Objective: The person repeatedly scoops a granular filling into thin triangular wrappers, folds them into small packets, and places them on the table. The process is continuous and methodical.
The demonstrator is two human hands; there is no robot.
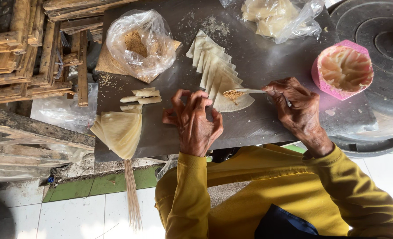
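Dark metal counter (267, 66) above tiled floor (72, 212); clear crumb bag (141, 42) near its far-left corner. Right hand (298, 108) grasps a spoon (243, 92); left hand (194, 119) rests released.

Two plastic bags (141, 42), three rolled wrappers (141, 95) (side by side), one pink bowl (343, 68).

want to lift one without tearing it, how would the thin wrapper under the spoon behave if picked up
The wrapper looks sheet-thin, so probably floppy and easily torn. The spoon is heaping crumbly filling on it, which would likely spill if it sags.
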